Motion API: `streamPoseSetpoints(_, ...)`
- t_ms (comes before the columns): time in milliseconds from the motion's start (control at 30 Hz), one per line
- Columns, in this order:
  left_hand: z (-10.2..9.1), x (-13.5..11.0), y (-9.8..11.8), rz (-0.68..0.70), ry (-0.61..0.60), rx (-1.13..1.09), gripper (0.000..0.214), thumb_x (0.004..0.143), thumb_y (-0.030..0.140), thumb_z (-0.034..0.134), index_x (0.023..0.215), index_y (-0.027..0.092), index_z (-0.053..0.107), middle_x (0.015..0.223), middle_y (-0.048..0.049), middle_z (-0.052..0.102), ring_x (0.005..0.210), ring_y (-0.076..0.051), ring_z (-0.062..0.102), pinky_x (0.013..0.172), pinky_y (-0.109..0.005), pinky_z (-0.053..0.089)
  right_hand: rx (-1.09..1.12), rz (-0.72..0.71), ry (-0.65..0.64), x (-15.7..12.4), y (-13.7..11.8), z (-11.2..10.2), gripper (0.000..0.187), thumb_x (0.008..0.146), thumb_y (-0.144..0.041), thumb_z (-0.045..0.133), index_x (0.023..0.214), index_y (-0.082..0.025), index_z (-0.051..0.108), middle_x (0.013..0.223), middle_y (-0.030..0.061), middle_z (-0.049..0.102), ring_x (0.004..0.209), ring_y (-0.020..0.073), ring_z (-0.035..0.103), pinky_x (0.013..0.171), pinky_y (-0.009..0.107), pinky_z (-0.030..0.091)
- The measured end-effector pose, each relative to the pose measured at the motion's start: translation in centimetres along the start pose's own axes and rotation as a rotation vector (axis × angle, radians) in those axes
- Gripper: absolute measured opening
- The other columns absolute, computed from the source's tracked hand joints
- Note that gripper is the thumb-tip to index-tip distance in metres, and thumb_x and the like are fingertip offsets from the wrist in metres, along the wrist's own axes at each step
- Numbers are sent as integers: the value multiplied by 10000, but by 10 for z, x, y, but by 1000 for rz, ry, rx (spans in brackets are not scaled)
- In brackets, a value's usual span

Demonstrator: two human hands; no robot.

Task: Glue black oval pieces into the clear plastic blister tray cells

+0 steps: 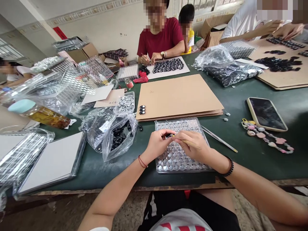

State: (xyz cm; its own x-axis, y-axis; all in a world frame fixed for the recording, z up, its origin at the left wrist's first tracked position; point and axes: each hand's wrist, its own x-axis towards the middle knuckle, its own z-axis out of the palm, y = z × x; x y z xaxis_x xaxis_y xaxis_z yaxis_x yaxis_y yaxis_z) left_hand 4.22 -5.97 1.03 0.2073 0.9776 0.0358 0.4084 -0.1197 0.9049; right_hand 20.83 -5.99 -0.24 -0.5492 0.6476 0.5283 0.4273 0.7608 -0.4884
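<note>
My left hand [157,144] pinches a small black piece [169,135], mostly hidden by the fingers. Touching it from the right, my right hand [193,146] is closed round a thin wooden stick [190,143] with a yellowish tip. Both hands are over a clear plastic tray [185,172] filled with rows of small round silvery pieces. Just beyond the tray, a few black pieces with light spots [142,109] lie on the corner of a cardboard stack [180,93]. To the left, an open plastic bag [109,152] contains loose black pieces, and a clear box [133,96] behind it holds silvery ones.
A clear pen [220,139] lies right of the tray, then a phone [267,112] with a beaded strap [269,138]. Leftward are a bottle [45,115] and stacked plastic trays [51,160]. Across the green table [245,160], a person in red [161,41] works over black pieces.
</note>
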Motion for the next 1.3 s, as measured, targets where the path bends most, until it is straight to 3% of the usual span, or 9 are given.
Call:
streamPoseSetpoints(200,-1,-2,4,-18,-41,-31,223,709,340,610,820,159,680,628,-19,580,474,-81,354,449,-211,264,209,95,93,2,0,-2,184,891,-235,363,788,-180,506,658,16,543,560,107,484,518,230,382)
streamPoseSetpoints(400,3,-6,3,-35,-132,-41,203,682,322,637,803,170,693,489,25,478,433,-68,290,421,-212,218,777,485,0,7,4,-8,282,895,-363,348,755,-159,485,543,-32,476,395,73,454,383,197,370)
streamPoseSetpoints(500,3,-6,5,-41,-143,-44,262,699,362,618,874,180,690,436,35,450,408,-67,255,408,-214,199,962,575,31,9,8,-12,334,880,-392,371,644,-165,438,540,-31,454,423,81,462,404,209,386)
streamPoseSetpoints(600,3,-5,7,-57,-148,-127,287,764,349,546,970,184,658,568,-14,602,395,-69,285,403,-218,225,935,586,63,10,11,-11,350,872,-390,385,604,-166,413,548,-37,425,405,60,390,393,197,326)
streamPoseSetpoints(700,4,-5,7,-37,-115,-214,236,787,295,515,943,176,647,725,-49,652,474,-95,452,453,-214,319,748,590,32,9,12,-7,296,848,-392,427,674,-157,474,567,-38,416,419,55,330,386,188,264)
streamPoseSetpoints(800,7,-7,4,-16,-45,-242,168,779,251,519,849,150,633,680,-44,615,593,-133,540,541,-221,388,573,563,9,8,10,-2,240,812,-389,493,741,-161,507,641,-15,475,531,87,414,466,206,332)
streamPoseSetpoints(933,10,-9,1,1,-39,-248,141,784,225,502,814,137,608,621,-20,555,576,-125,516,559,-230,404,527,583,-50,8,6,0,199,771,-367,551,818,-177,515,788,29,560,685,138,518,572,245,411)
streamPoseSetpoints(1200,16,-9,-8,0,-111,-367,240,834,251,431,960,160,613,830,-52,615,766,-157,572,743,-280,426,565,624,-75,9,18,5,242,713,-332,609,886,-182,534,838,38,608,813,189,583,730,313,459)
streamPoseSetpoints(1300,6,-7,-6,-80,-127,-535,216,803,221,498,978,180,616,809,-36,600,710,-122,563,669,-229,434,539,619,-110,13,24,2,238,719,-317,603,907,-180,553,848,49,619,831,196,583,728,310,459)
